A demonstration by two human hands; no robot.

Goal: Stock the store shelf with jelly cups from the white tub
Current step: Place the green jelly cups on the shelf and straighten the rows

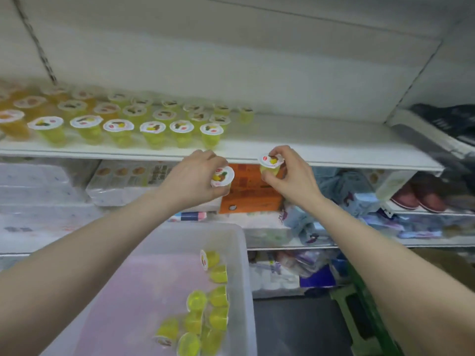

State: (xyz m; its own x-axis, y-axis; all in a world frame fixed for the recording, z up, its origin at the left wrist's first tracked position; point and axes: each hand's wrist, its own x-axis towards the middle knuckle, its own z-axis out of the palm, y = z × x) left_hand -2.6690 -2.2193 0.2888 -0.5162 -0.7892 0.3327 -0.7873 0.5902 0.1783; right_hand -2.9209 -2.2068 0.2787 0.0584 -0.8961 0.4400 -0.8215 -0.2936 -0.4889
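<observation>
Holding one yellow jelly cup in each hand, I see my left hand curled round a cup tipped so its foil lid faces me, and my right hand pinching an upright cup, lid up. Both sit just below the shelf edge. Beyond my left hand, stocked cups stand upright in rows. Under my forearms, the white tub holds loose cups lying on their sides.
</observation>
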